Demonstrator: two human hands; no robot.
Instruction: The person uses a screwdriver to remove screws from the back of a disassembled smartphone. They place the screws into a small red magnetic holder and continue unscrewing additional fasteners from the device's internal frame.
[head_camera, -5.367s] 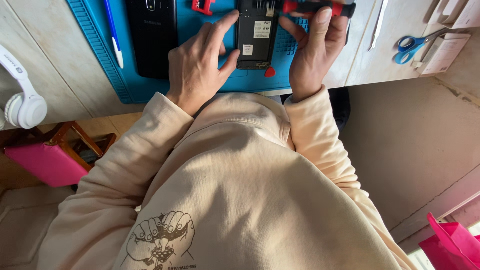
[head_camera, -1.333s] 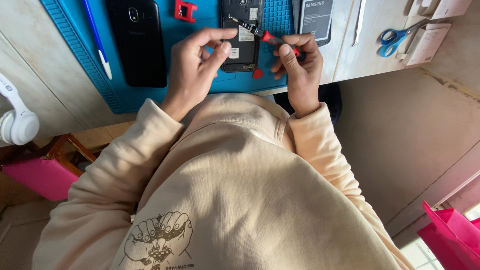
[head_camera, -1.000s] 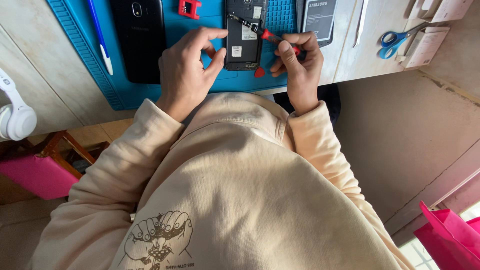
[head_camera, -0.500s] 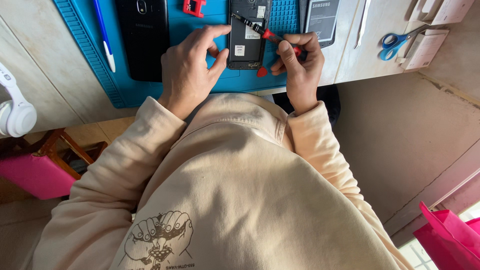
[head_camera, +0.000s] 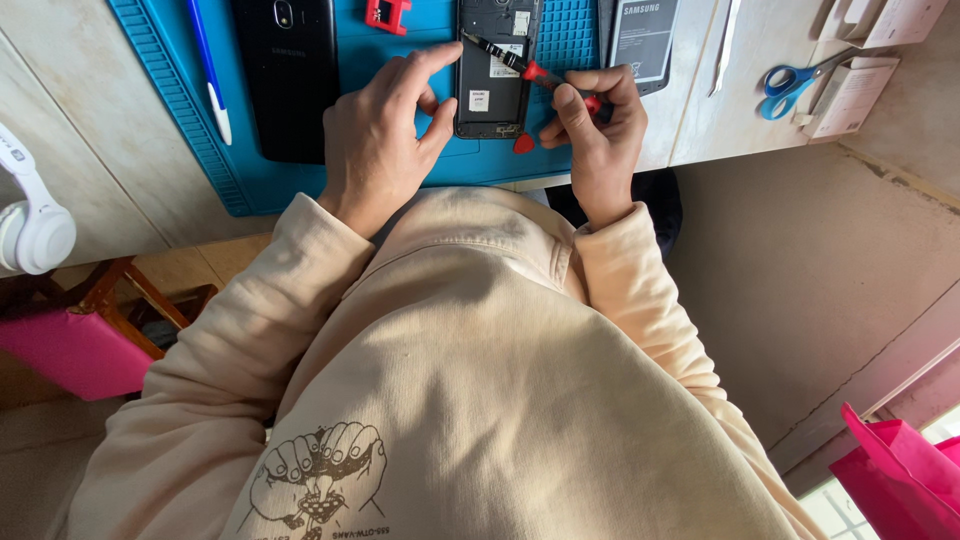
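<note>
Blue mat (head_camera: 300, 175): left hand (head_camera: 385, 135) steadies opened phone (head_camera: 492, 65) (white labels), right hand (head_camera: 595, 125) grips screwdriver (head_camera: 530, 72).

Left hand (head_camera: 380, 140) steadies opened phone (head_camera: 493, 68) (right hand (head_camera: 598, 130) pinches screwdriver (head_camera: 530, 72)).
</note>
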